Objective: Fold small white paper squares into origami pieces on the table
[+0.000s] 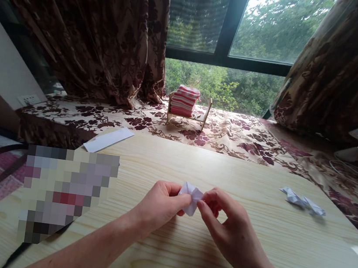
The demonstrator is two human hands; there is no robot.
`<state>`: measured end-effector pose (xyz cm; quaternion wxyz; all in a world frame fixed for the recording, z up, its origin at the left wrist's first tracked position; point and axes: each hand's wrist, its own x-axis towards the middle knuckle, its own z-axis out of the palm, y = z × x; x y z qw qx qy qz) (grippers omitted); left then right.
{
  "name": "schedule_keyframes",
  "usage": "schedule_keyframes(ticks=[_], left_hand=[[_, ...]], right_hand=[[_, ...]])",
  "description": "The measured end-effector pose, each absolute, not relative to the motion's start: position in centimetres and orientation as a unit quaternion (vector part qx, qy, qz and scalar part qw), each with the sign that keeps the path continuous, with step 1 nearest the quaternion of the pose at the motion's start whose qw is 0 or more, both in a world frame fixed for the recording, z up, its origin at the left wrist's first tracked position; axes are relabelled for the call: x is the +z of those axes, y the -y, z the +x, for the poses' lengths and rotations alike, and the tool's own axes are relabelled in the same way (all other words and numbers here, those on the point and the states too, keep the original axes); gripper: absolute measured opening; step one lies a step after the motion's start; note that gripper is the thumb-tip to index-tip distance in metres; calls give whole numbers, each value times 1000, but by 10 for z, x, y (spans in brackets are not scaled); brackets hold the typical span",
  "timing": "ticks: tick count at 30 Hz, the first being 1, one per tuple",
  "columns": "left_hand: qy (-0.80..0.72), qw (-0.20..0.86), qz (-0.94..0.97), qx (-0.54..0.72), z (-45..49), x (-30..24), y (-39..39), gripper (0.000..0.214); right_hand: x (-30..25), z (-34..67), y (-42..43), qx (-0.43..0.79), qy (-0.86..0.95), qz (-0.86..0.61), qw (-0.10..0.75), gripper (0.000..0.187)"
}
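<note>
A small folded piece of white paper (191, 196) is held just above the light wooden table (248, 257), near its middle. My left hand (161, 206) pinches the paper's left side with thumb and fingers closed. My right hand (228, 230) pinches its right side the same way, fingertips pressed on a fold. Both forearms reach in from the bottom edge.
Two folded white paper shapes (302, 200) lie on the table at the right. A white paper strip (108, 139) lies at the table's far left corner. A blurred patch (67, 192) covers something on the left. A small wooden rack with striped cloth (185, 102) stands on the windowsill bench behind.
</note>
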<state>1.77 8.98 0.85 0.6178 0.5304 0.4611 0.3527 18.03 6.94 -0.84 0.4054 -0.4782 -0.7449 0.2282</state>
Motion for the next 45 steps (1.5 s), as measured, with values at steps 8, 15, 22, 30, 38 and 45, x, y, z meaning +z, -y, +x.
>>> schedule_keyframes(ticks=[8,15,22,30,38,45], left_hand=[[-486,588,546,345,18,9,-91,15],[-491,578,560,334,17,10,-90,16],[-479,573,579,326,16,6,-91,15],[-482,577,579,314,15,3,-91,13],[-484,596,558,316,15,9,-92,13],[-481,611,548,309,14,10,-93,13]], right_hand=[[-8,181,-70,224,766,-445,405,6],[-6,181,-68,156,799,-433,386,12],[-9,181,-69,153,801,-423,395,6],[-9,181,-69,165,800,-415,400,9],[-6,186,-69,53,848,-388,358,15],[-3,188,-70,20,863,-375,337,17]])
